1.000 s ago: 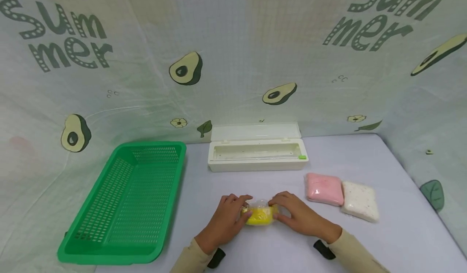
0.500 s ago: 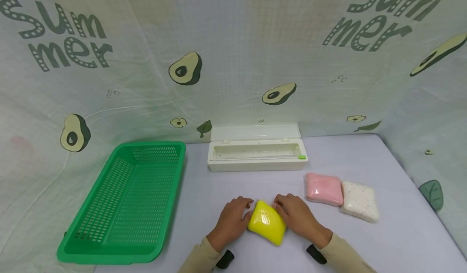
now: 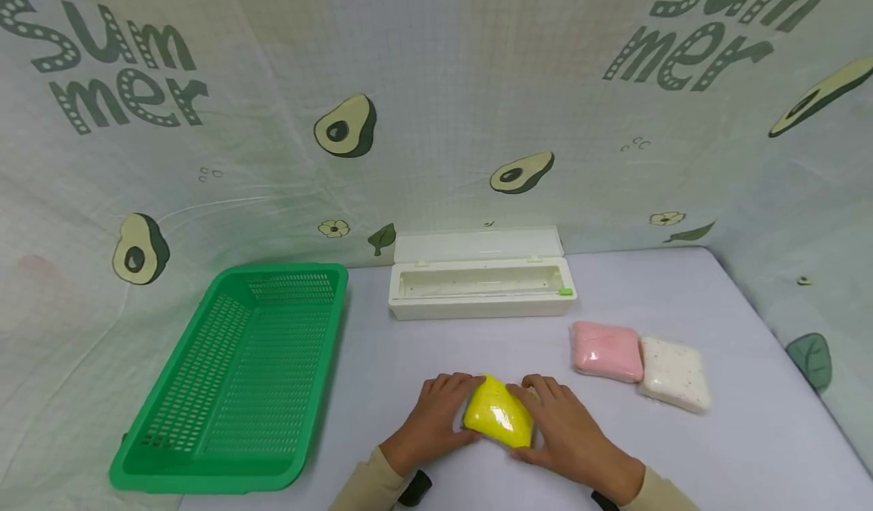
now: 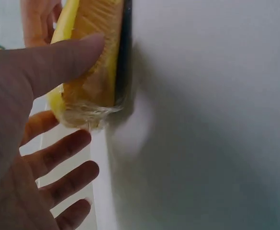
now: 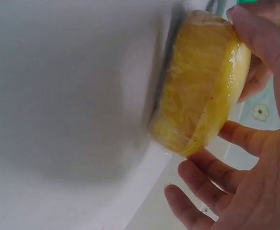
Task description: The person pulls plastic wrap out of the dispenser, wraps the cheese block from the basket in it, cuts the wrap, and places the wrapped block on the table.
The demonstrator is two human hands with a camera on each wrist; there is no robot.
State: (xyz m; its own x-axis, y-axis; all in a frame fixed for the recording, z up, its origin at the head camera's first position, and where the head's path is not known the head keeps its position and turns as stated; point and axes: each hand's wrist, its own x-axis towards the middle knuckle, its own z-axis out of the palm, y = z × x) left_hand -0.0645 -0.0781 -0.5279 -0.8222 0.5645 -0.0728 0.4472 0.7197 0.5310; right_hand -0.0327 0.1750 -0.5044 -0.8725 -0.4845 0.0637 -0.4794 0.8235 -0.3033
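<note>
A yellow block wrapped in clear film (image 3: 499, 414) is held between both hands at the front middle of the table. My left hand (image 3: 439, 418) grips its left side, the thumb on the near face and the index finger at the far corner. On the other side, my right hand (image 3: 569, 429) holds it between thumb and index finger. In the left wrist view, gathered film shows at one end of the yellow block (image 4: 94, 81), and the other left fingers spread beside it. The right wrist view shows the film lying tight over the yellow block (image 5: 197, 86).
An open white cling film box (image 3: 483, 310) stands behind the hands, its lid raised. At the left sits a green perforated basket (image 3: 310, 412). To the right lie a pink wrapped block (image 3: 607, 352) and a white speckled wrapped block (image 3: 675, 374), side by side. A printed cloth (image 3: 436, 79) hangs behind.
The yellow block was first upended between the hands, then turned so its broad face shows. Both hands have since closed in on its sides, the right hand's thumb coming to the near corner.
</note>
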